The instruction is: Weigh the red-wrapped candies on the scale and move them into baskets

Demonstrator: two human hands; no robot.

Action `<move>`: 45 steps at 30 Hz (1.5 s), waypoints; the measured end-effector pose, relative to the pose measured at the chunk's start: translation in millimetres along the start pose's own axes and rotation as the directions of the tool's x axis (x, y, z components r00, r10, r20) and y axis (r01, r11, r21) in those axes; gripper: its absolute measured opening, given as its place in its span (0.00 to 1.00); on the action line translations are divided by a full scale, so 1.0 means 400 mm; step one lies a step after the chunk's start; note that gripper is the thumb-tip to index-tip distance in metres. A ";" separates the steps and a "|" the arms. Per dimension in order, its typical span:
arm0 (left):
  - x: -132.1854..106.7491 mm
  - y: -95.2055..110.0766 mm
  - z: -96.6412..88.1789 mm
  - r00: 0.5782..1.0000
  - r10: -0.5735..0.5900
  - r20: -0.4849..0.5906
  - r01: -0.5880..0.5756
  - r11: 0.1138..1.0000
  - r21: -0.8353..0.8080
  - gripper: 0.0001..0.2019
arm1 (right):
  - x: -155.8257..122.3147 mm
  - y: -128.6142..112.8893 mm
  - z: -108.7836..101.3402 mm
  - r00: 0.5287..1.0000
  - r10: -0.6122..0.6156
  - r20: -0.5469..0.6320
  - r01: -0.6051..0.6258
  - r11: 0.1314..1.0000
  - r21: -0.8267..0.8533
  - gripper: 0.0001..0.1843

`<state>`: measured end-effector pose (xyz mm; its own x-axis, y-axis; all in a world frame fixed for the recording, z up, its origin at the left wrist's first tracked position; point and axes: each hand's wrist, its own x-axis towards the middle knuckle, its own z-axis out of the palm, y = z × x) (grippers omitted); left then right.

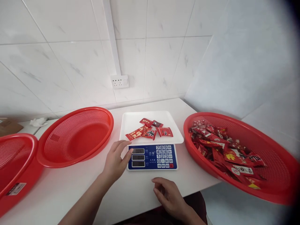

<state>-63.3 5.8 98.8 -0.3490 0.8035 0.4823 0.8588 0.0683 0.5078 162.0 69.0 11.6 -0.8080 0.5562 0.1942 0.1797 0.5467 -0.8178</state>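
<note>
A digital scale (153, 157) with a blue keypad panel stands in front of me, and several red snack packets (164, 132) lie on its white tray (131, 119). At the scale's left edge is my left hand (116, 158), fingers apart and holding nothing, its fingertips near the display and the tray's front corner. My right hand (169, 194) hovers above the table edge below the keypad. Its fingers are loosely curled with a gap between them and the thumb, and nothing shows inside.
To the right, a red plastic basket (276, 145) holds many red packets (236, 156). On the left are a red basket (77, 134) with nothing in it and another red basket (17, 162) cut by the frame. A wall socket (120, 82) sits behind the white table (131, 190).
</note>
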 end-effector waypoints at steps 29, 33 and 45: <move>0.146 -0.052 -0.097 0.960 -0.260 0.107 0.182 0.865 0.467 0.21 | 0.021 0.074 0.024 0.983 0.123 0.134 -0.145 0.974 0.172 0.16; 0.159 -0.002 0.008 0.918 -0.134 0.373 0.017 0.954 0.300 0.20 | 0.020 0.078 0.030 0.985 0.157 0.076 -0.171 0.956 0.241 0.20; 0.139 -0.025 -0.103 0.995 -0.076 0.059 0.047 0.915 0.401 0.15 | 0.018 0.078 0.036 0.990 0.141 0.013 -0.140 0.961 0.238 0.20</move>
<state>-106.7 25.6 149.8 -0.3911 0.8292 0.3994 0.9198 0.3373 0.2004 153.7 81.1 -20.1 -0.7819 0.6195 0.0695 0.1527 0.2985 -0.9421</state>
